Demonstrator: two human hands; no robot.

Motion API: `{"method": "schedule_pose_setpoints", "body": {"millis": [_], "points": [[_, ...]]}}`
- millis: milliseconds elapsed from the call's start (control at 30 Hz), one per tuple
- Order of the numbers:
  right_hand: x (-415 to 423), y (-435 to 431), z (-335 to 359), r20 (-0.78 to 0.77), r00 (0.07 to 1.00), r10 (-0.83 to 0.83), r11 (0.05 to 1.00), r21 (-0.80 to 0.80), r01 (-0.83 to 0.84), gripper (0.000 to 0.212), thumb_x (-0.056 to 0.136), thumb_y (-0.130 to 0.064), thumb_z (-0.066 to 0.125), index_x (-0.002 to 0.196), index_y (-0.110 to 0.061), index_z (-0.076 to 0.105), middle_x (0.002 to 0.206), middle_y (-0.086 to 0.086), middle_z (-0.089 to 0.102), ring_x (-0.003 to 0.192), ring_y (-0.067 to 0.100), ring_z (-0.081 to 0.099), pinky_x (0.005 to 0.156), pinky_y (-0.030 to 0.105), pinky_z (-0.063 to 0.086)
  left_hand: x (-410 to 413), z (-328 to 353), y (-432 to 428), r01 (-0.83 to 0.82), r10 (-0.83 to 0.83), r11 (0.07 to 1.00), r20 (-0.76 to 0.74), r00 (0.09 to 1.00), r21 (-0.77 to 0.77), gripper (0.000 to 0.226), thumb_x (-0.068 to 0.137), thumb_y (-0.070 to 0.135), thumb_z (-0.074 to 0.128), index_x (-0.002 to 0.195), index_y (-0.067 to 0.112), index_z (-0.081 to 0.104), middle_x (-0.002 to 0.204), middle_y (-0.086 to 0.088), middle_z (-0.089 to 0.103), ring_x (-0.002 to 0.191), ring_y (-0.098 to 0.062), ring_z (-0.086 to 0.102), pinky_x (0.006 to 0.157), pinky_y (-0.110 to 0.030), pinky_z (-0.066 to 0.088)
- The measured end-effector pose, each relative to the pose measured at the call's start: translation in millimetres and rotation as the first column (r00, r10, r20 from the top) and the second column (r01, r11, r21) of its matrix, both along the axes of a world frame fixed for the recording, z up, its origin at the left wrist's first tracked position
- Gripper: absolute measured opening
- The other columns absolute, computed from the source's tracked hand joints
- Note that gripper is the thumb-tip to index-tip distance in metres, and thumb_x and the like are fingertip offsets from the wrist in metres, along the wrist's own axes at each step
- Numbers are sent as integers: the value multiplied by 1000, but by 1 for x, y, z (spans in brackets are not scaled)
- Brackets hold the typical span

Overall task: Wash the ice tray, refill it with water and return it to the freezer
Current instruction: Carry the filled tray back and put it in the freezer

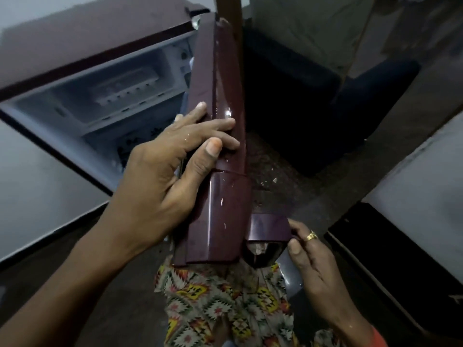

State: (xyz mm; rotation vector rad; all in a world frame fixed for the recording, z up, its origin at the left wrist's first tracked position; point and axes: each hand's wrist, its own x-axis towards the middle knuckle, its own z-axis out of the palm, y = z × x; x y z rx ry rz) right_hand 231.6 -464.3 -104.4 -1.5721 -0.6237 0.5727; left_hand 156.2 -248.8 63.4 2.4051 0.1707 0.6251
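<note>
- Head view: the maroon fridge door (220, 83) stands open, its edge running from the near centre away to the far top of the scene.
- The left hand (160, 176) rests on this door about halfway along. Its fingers (220, 123) lie nearly straight across the glossy face, the thumb pressed flat beside them, so the hand is open against the door rather than wrapped round it.
- The right hand (313, 261) is at the near right. Its fingers and thumb are curled round the end of the door handle (269, 227), gripping it; a gold ring (311, 236) shows on one finger.
- Left of the door, the white freezer compartment (75, 108) is exposed.
- Inside it, toward the back, lies a pale ridged shape that looks like the ice tray (125, 90). It is too blurred to tell whether it holds water.
- A patterned garment (220, 304) fills the near centre, below the door.
- A dark seat (313, 108) stands on the floor (275, 171), to the right of the door and well apart from both hands.
</note>
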Motion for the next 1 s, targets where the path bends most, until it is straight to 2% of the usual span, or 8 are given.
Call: {"method": "schedule_pose_setpoints", "body": {"millis": [67,133,333,367,533,700,867,1000], "points": [[-13,18,0,-12,998,68,997,-25,-68,57,94,-61,48,136,-22,54,127,-3,65,117,17,63,93,42,53,-19,4,17,-2,3,1000,-58,998,15,32,107,27,41,120,20,69,141,10,58,146,-4,33,121,-25,25],[-25,38,0,-3,991,131,991,-40,-131,58,93,-61,52,134,-20,54,126,-2,66,116,18,64,92,43,54,-42,8,38,-10,13,1000,-92,996,29,29,105,27,48,126,21,67,144,10,55,147,-6,32,121,-33,29],[-59,115,8,165,955,246,969,-44,-242,41,94,-56,55,128,-34,59,122,-15,65,115,8,63,89,20,51,-102,18,91,-86,115,984,-187,976,157,44,99,30,52,143,24,52,153,12,43,148,-6,28,121,-34,27],[-64,130,9,182,949,259,966,-41,-255,39,95,-55,55,128,-34,60,121,-15,65,114,7,63,89,19,51,-111,17,100,-111,146,977,-196,970,181,46,99,30,51,144,24,50,154,12,42,148,-6,27,122,-34,26],[-84,199,9,266,908,325,946,-97,-310,42,96,-56,52,131,-32,58,121,-19,64,115,2,61,91,31,53,-140,14,138,-246,328,909,-211,921,338,52,100,37,45,149,20,43,157,8,36,150,-11,24,124,-41,23],[-96,267,11,375,868,327,945,-155,-289,45,95,-62,47,131,-36,55,122,-19,65,113,-6,59,91,29,54,-148,3,183,-350,454,848,-206,867,399,55,104,41,41,154,18,35,161,5,28,152,-17,18,125,-41,17],[-102,331,16,431,849,305,952,-171,-255,46,95,-62,46,131,-33,56,117,-11,70,106,3,66,86,35,57,-140,-12,236,-431,534,803,-176,827,412,57,105,35,42,157,15,28,165,1,20,154,-22,9,126,-44,8],[-102,376,20,451,849,275,960,-176,-217,42,95,-57,52,127,-30,60,100,-3,75,91,10,71,79,38,58,-131,-21,271,-472,571,782,-163,805,408,61,105,36,41,158,15,22,167,-1,14,155,-24,1,126,-43,3]]}}
